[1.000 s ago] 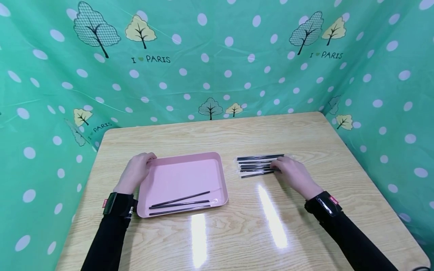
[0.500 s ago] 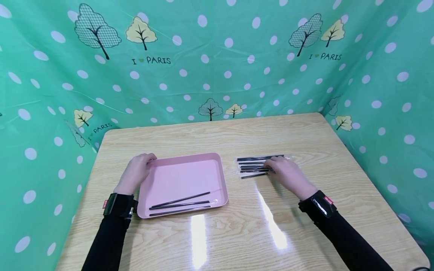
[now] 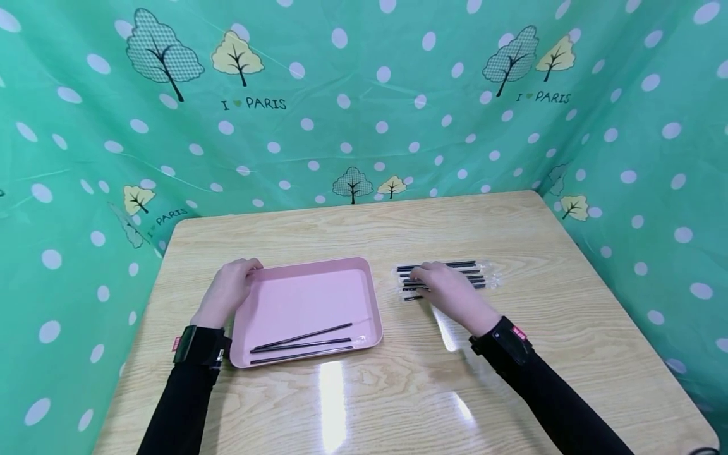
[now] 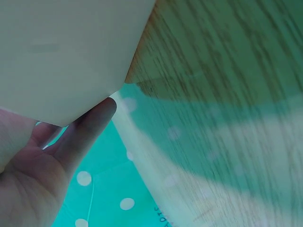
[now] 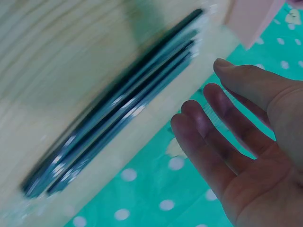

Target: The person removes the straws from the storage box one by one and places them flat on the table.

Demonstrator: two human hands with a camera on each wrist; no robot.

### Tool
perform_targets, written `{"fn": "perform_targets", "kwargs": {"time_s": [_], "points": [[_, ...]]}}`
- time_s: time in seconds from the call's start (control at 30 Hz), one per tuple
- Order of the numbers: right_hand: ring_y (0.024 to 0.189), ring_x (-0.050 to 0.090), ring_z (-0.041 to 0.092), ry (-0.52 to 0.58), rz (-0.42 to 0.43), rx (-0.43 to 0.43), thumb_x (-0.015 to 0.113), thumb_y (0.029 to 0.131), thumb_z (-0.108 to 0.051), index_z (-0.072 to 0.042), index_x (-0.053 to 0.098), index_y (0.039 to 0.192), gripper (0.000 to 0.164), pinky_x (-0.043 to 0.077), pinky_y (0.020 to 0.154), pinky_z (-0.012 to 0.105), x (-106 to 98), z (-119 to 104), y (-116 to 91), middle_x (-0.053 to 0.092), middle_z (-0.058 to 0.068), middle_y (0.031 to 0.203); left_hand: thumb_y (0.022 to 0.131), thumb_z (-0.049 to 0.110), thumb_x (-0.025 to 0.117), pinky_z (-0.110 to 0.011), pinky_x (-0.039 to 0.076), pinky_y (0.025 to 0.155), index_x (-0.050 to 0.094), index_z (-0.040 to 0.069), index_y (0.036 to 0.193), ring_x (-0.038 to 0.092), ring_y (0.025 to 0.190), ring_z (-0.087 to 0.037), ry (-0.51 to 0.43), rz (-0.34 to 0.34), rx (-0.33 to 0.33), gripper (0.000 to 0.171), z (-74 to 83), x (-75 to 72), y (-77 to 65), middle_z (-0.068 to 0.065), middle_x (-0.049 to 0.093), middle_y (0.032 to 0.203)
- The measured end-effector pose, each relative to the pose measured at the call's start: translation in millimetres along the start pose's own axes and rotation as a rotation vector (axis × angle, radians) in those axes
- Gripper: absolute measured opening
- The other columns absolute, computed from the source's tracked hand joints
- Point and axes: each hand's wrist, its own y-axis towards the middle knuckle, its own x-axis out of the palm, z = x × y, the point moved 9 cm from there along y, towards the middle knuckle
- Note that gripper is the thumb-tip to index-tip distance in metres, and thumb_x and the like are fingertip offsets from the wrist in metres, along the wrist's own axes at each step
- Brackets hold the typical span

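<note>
Pink tray (image 3: 307, 291) at nine o'clock on the wood-grained counter (image 3: 387, 392), if we read the head view as a dial; in it we find several slender black sticks (image 3: 301, 345), laid lengthwise along its six o'clock side. One slants so that its nine o'clock end meets its neighbour's, which suggests to us loose setting down rather than careful alignment. Left hand (image 3: 227, 291): we note that it grips the tray's ten o'clock corner, its digits bent about the rim, presumably to keep so light a vessel from sliding; the left wrist view confirms a finger against the outer wall. At two o'clock we locate a row of clear-wrapped sticks (image 3: 478, 279), close together and roughly parallel to the tray's long sides, an arrangement that we judge convenient for picking them singly. Right hand (image 3: 451, 294): it lies over the row's nine o'clock half, the forearm entering from four o'clock. In the right wrist view we observe its fingers relaxed and slightly bent, thumb apart, grasping nothing; whether any fingertip touches a wrapper we cannot tell. Toward twelve o'clock we see a green dotted curtain (image 3: 381, 151).
</note>
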Motion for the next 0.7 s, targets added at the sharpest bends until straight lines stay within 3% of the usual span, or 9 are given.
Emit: {"fn": "perform_targets", "kwargs": {"time_s": [0.33,0.7], "points": [[0.089,0.071,0.020,0.001,-0.030,-0.113,0.081,0.087,-0.006,-0.010,0.074,0.109,0.023,0.062,0.073,0.035,12.3,-65.0,28.0,0.074,0.004,0.098,0.093,-0.015,0.059,-0.057,0.059,0.090,0.072,-0.005,0.107,0.069,0.102,-0.045,0.001,0.016,0.018,0.021,2.8,-2.1,-1.3,-0.027,0.072,0.103],[0.087,0.069,0.015,-0.010,-0.091,-0.187,0.081,0.089,-0.011,-0.012,0.073,0.111,0.024,0.061,0.071,0.029,28.0,-111.5,48.8,0.071,0.000,0.099,0.093,-0.015,0.059,-0.058,0.059,0.090,0.072,-0.006,0.107,0.069,0.103,-0.046,0.000,0.017,0.023,0.021,0.6,-0.8,-1.3,-0.028,0.072,0.104]]}}
